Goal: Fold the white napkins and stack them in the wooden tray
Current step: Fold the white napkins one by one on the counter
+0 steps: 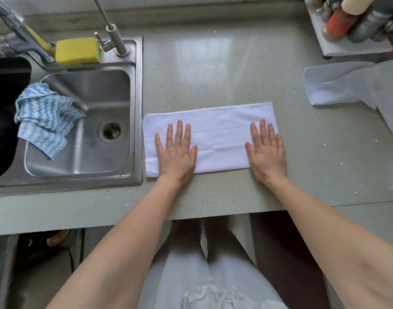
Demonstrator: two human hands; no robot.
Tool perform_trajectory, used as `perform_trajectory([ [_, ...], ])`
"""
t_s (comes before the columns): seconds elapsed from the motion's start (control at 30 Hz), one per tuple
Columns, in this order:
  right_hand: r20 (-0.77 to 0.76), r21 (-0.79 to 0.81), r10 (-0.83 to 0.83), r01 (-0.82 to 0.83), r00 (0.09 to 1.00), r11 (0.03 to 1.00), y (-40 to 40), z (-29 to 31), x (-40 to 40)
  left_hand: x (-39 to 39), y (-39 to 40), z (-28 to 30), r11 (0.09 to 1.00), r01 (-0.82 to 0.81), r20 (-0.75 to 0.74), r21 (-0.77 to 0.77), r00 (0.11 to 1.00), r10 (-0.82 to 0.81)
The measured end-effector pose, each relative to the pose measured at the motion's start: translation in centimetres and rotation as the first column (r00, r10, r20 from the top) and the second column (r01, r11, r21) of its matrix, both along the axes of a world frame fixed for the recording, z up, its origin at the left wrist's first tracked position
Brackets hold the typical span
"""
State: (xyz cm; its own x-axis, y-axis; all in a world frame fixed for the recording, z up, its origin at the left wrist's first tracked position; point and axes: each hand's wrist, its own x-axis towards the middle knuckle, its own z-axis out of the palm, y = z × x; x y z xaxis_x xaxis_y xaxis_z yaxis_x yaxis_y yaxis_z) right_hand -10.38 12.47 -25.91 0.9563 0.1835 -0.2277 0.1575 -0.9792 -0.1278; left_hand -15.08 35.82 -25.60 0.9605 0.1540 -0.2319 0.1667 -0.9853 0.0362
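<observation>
A white napkin [215, 132] lies folded into a long rectangle on the grey counter, just right of the sink. My left hand [176, 150] presses flat on its left part, fingers straight and spread. Near the napkin's right end my right hand [267, 152] presses flat in the same way. More white napkins [347, 85] lie loose and rumpled at the right side of the counter. No wooden tray is in view.
A steel sink [133, 108] sits to the left, with a blue-and-white cloth [43, 117] draped over its edge and a yellow sponge [77, 51] behind it. A rack of bottles [356, 25] stands at the back right. The counter's front edge [191, 210] runs below my wrists.
</observation>
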Motion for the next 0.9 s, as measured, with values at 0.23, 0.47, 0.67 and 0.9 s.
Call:
perform_trajectory([
  [0.23,0.003,0.059,0.219,-0.219,0.976,0.974,2.3,0.5,-1.5,2.1,-0.9,0.5,0.991,0.136,0.013,-0.007,0.991,-0.136],
  [0.47,-0.043,0.003,0.051,-0.051,0.998,0.999,-1.9,0.8,1.2,3.6,-0.7,1.1,0.99,0.14,0.126,0.033,0.982,-0.143],
  [0.67,0.114,-0.011,-0.216,0.218,0.97,0.976,-1.0,3.8,1.8,9.2,-1.8,3.1,0.979,0.161,0.134,-0.125,0.98,-0.144],
  [0.9,-0.197,0.003,-0.475,0.485,0.857,0.874,-2.4,5.7,5.0,12.5,-3.0,4.8,0.984,0.039,-0.101,-0.174,0.993,-0.057],
])
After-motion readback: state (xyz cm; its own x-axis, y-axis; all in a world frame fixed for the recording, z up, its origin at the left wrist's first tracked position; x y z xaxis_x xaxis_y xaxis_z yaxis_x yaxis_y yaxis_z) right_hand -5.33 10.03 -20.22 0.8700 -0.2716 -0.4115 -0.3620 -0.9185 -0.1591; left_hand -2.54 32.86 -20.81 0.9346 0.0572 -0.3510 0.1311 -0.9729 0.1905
